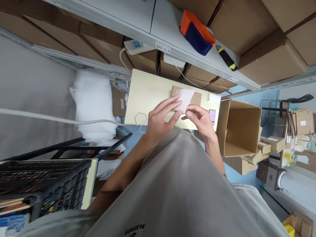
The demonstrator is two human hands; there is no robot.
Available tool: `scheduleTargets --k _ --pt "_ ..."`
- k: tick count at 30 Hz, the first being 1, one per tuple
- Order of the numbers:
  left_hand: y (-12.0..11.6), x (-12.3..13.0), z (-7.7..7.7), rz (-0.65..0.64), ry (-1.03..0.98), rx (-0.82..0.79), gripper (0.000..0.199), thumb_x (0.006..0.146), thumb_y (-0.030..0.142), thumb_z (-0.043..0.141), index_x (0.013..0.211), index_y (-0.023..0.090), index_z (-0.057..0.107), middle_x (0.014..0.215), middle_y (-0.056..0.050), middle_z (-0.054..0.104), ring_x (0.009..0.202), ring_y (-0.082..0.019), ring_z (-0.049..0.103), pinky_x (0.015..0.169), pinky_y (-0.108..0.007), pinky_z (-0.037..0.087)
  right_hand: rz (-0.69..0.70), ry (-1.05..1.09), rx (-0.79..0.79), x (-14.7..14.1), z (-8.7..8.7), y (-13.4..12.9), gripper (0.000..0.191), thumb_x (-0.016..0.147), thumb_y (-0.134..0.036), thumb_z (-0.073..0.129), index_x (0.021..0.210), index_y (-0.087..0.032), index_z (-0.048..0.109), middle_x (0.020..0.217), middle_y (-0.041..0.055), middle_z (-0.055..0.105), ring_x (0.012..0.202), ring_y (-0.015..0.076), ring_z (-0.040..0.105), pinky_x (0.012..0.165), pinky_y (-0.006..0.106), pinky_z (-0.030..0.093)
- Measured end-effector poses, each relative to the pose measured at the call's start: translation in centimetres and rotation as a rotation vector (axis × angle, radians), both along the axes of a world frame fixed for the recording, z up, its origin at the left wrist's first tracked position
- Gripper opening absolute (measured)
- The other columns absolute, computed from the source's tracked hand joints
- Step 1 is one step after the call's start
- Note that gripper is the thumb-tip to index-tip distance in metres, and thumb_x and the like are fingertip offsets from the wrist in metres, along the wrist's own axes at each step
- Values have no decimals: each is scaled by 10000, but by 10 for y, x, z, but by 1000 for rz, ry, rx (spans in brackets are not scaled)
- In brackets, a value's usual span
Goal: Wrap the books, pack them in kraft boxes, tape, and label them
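Observation:
Between my two hands, over a pale yellow table (145, 89), is a small white paper-like sheet (185, 98). My left hand (164, 113) pinches it along its left side, thumb below and fingers across its face. My right hand (198, 118) has its thumb and fingertips closed at the sheet's lower right corner; whether they grip it or only touch it is hard to tell. Behind the sheet a flat brown cardboard box (197, 98) lies on the table. A phone (212, 117) with a lit screen rests to the right of my right hand.
A large open cardboard box (243, 128) stands right of the table. Above, a grey shelf (170, 26) carries an orange and blue tape dispenser (197, 34) and a utility knife (227, 58). White foam wrap (93, 102) and a black crate (66, 184) are at left.

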State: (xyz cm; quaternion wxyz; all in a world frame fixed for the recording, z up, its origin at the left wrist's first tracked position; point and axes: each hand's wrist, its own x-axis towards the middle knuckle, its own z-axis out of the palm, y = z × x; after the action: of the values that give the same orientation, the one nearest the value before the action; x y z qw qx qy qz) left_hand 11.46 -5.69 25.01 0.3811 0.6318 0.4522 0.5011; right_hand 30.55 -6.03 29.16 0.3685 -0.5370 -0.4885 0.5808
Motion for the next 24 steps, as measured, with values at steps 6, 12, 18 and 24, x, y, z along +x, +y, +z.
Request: scheduleTargets --k 6,12,18,24 --pt "1 13 2 0 12 -31 440 1136 617 623 1345 284 822 1474 -85 798 1421 -291 747 1257 -525 609 9 14 10 13 -2 1 513 915 -801 833 1013 -298 826 1130 25 801 1027 218 788 932 435 747" --pt "3 27 1 -9 12 -62 477 1116 661 635 1323 278 830 1471 -83 801 1424 -295 745 1266 -523 601 -8 -12 13 25 -5 1 525 927 -824 800 981 -302 818 1118 27 794 1029 221 775 923 431 736" --pt "5 41 -3 -27 27 -46 465 1137 635 611 1355 283 822 1474 -84 798 1413 -282 751 1263 -506 604 -61 -27 62 32 -1 -2 464 977 -759 792 1028 -297 807 1200 45 778 1026 212 748 937 418 712" --pt "7 53 -5 -61 43 -31 461 1140 624 611 1374 283 813 1415 -92 807 1358 -270 766 1231 -473 624 -129 -103 177 35 -4 -7 415 1062 -697 710 1025 -289 772 1143 60 741 1075 229 715 985 422 667"
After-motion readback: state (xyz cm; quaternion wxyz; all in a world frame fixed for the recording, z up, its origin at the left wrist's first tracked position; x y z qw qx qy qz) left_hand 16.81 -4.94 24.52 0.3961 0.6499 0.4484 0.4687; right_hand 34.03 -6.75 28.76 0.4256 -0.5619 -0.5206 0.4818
